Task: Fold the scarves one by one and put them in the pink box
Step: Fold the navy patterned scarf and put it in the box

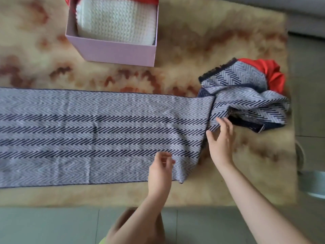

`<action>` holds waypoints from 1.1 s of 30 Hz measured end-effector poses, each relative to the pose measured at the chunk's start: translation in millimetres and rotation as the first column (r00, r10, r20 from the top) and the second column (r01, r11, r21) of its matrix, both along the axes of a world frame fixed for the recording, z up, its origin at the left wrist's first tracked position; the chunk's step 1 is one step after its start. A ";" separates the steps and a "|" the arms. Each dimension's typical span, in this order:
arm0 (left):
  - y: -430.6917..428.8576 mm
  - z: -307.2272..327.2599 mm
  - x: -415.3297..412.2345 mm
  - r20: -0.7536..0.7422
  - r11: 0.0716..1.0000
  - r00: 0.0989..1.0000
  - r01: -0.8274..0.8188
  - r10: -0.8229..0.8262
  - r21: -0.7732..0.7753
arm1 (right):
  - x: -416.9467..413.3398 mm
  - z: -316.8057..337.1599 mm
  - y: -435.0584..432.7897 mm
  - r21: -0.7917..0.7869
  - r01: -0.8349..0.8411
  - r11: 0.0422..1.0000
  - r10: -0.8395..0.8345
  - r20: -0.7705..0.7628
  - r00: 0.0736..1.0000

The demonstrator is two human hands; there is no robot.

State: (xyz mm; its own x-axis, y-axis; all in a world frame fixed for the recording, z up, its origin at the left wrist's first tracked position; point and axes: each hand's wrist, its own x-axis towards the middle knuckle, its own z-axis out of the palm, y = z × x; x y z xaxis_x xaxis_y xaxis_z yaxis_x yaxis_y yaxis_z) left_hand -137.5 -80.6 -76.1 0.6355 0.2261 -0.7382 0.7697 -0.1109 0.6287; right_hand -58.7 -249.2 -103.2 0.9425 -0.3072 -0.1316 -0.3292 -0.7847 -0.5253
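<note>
A long navy and white herringbone scarf (98,136) lies flat across the rug, its right end bunched in a heap (246,101). A red scarf (270,74) lies partly under that heap. The pink box (119,51) stands at the top with a folded white knitted scarf (116,20) inside and some red cloth behind it. My left hand (161,173) hovers over the scarf's near edge with loosely curled fingers, holding nothing. My right hand (221,138) touches the scarf beside the bunched part, fingers spread and fairly straight.
A fluffy cream rug with rust patches (193,41) covers the floor under everything. Grey-green floor tiles (52,226) run along its near edge. A grey sofa base (299,11) sits at the top right, and a pale object (314,184) at the right edge.
</note>
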 end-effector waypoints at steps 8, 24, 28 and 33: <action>-1.3 -26.8 77.3 0.242 0.624 0.588 0.624 -0.771 0.471 | -2.9 -24.3 5.5 0.341 0.534 0.773 -0.504 -0.182 0.845; -26.0 -46.2 90.4 -0.243 0.104 0.284 0.822 -0.928 0.560 | -61.7 0.5 -65.8 0.399 0.754 0.522 -0.828 0.022 0.561; -53.3 -33.2 100.1 -0.160 0.252 0.452 0.718 -0.878 0.648 | -72.4 -4.8 -74.4 0.388 0.678 0.625 -0.679 -0.159 0.717; -102.7 -17.3 126.5 0.144 0.421 0.457 0.592 -0.878 0.687 | -38.4 -1.5 -106.0 0.587 0.687 0.428 -0.745 -0.200 0.636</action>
